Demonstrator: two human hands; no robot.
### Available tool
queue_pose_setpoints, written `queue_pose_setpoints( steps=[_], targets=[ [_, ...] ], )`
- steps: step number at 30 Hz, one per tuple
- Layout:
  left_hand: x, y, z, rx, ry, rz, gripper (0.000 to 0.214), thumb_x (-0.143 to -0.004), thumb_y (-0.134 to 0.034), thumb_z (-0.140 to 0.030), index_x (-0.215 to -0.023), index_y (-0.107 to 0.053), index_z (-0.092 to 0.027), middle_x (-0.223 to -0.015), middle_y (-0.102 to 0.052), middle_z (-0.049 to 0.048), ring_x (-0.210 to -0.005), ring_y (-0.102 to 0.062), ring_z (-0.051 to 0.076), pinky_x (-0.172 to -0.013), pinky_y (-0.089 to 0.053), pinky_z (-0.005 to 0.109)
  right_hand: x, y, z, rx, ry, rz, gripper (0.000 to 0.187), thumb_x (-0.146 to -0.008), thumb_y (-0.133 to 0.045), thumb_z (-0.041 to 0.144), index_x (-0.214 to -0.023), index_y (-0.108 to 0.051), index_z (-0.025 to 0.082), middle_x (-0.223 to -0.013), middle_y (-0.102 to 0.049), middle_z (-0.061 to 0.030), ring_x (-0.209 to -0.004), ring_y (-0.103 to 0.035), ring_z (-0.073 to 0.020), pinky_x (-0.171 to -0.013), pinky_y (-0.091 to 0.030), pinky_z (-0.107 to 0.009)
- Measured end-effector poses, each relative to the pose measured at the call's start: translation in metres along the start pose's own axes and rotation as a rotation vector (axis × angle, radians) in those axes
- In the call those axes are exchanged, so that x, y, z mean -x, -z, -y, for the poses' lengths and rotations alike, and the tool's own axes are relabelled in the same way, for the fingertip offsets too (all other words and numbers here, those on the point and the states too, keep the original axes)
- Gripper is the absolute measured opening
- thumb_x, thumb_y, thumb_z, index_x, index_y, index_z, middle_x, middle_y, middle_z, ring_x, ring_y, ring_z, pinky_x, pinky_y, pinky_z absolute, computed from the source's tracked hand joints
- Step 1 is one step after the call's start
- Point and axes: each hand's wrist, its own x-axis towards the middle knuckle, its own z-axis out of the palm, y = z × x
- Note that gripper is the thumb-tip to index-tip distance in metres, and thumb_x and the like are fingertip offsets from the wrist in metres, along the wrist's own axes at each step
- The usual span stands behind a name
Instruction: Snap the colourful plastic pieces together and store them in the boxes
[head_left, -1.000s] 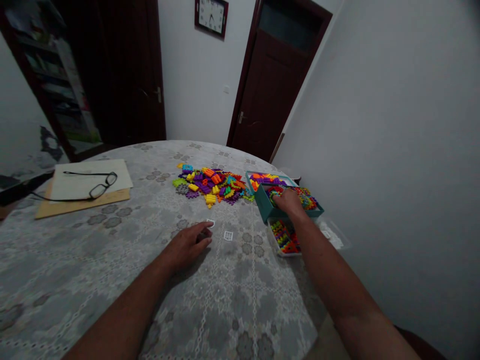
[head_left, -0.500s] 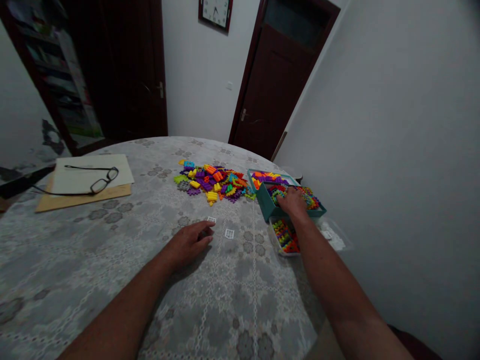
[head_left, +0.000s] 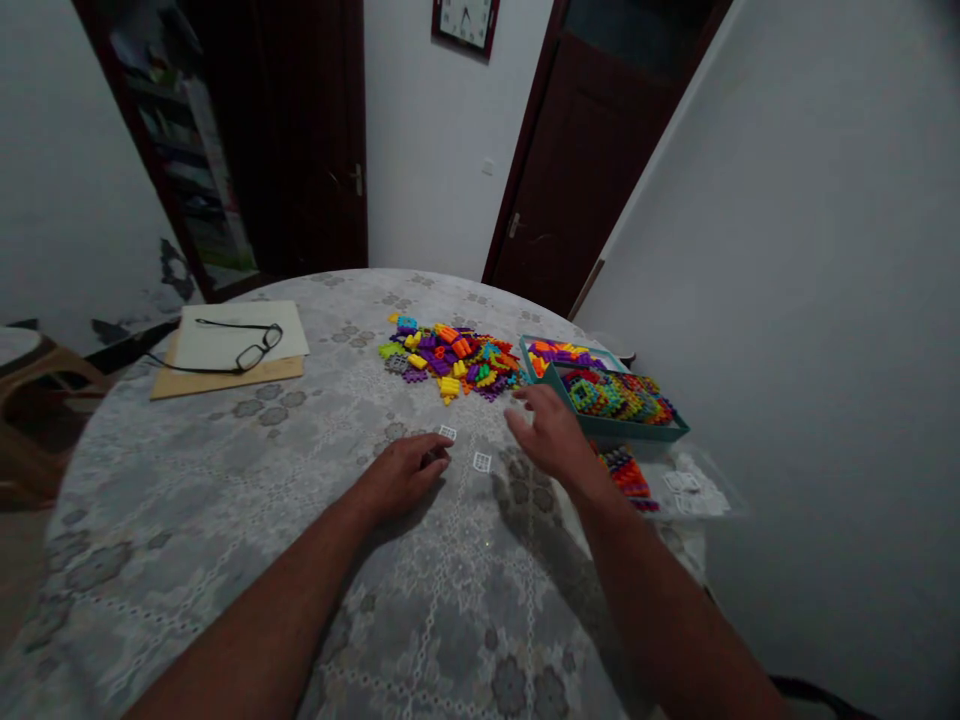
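My left hand (head_left: 409, 472) rests on the tablecloth with its fingers loosely bent, thumb apart, and nothing visible in it. Just beyond its fingertips lies a small white square grid piece (head_left: 448, 433), and a second white grid piece (head_left: 482, 462) lies to its right. In the air above the cloth, my right hand (head_left: 549, 432) has its fingers apart and shows nothing held. Beside it stands a teal box (head_left: 651, 430) filled with rows of colourful square pieces (head_left: 611, 395). Partly behind my right forearm is a clear plastic container with red and orange pieces (head_left: 628, 475).
A pile of colourful plastic building pieces (head_left: 457, 360) lies mid-table. Glasses (head_left: 251, 355) sit on papers (head_left: 225, 340) at the left. White pieces (head_left: 694, 488) are in clear plastic at the right, near the wall. A tan stool (head_left: 45, 400) stands left of the table.
My right hand has come out of the teal box and moved left over the cloth. My left hand stays by the white piece. The view has turned slightly left.
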Motion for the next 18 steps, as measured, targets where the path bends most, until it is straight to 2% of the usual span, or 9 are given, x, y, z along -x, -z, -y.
queue_pose_setpoints(
  steps=[3, 6, 11, 14, 16, 18],
  targets=[
    [0.001, -0.002, 0.001, -0.001, 0.006, -0.048, 0.036, -0.099, -0.061, -0.035, -0.126, -0.079, -0.021, -0.115, -0.085, 0.0102, -0.100, -0.078, 0.026, -0.099, -0.059, 0.040, -0.022, -0.037, 0.016, 0.000, -0.007, 0.113, 0.042, -0.105, -0.065, 0.039, -0.139, -0.069, 0.015, -0.138, -0.071, -0.0176, -0.134, -0.063, -0.0289, -0.119, -0.047, -0.043],
    [0.001, -0.003, 0.001, -0.021, 0.016, -0.106, 0.033, -0.098, -0.059, -0.032, -0.119, -0.081, -0.019, -0.107, -0.085, 0.0094, -0.097, -0.078, 0.026, -0.097, -0.059, 0.039, -0.070, -0.059, 0.013, 0.102, -0.117, 0.122, 0.046, -0.111, -0.055, 0.040, -0.143, -0.067, 0.009, -0.142, -0.069, -0.0217, -0.139, -0.060, -0.0297, -0.121, -0.044, -0.041],
    [0.001, -0.003, 0.003, -0.039, 0.014, -0.213, 0.028, -0.098, -0.056, -0.030, -0.106, -0.080, -0.019, -0.097, -0.083, 0.0090, -0.090, -0.076, 0.025, -0.088, -0.057, 0.038, -0.160, -0.068, -0.013, 0.312, -0.247, 0.142, 0.047, -0.116, -0.039, 0.033, -0.149, -0.065, 0.012, -0.151, -0.065, -0.0223, -0.150, -0.052, -0.0327, -0.123, -0.042, -0.042],
    [0.002, -0.004, 0.003, -0.030, 0.024, -0.218, 0.026, -0.100, -0.056, -0.030, -0.105, -0.079, -0.019, -0.097, -0.082, 0.0089, -0.090, -0.075, 0.025, -0.087, -0.056, 0.038, -0.198, -0.072, -0.034, 0.334, -0.283, 0.217, 0.048, -0.116, -0.037, 0.032, -0.143, -0.070, 0.009, -0.146, -0.068, -0.0256, -0.147, -0.056, -0.0352, -0.121, -0.045, -0.043],
    [0.003, -0.005, 0.002, -0.019, 0.042, -0.216, 0.025, -0.101, -0.056, -0.030, -0.104, -0.078, -0.020, -0.098, -0.082, 0.0088, -0.091, -0.075, 0.025, -0.088, -0.055, 0.038, -0.217, -0.078, -0.048, 0.346, -0.316, 0.288, 0.049, -0.118, -0.038, 0.035, -0.140, -0.071, 0.007, -0.142, -0.069, -0.0276, -0.140, -0.062, -0.0356, -0.117, -0.048, -0.044],
    [0.004, -0.005, 0.001, -0.013, 0.060, -0.211, 0.025, -0.102, -0.055, -0.029, -0.103, -0.078, -0.021, -0.100, -0.082, 0.0088, -0.095, -0.075, 0.025, -0.090, -0.055, 0.038, -0.232, -0.087, -0.060, 0.354, -0.319, 0.375, 0.042, -0.116, -0.050, 0.040, -0.141, -0.070, 0.012, -0.142, -0.069, -0.0227, -0.132, -0.067, -0.0330, -0.113, -0.054, -0.047]
  ],
)
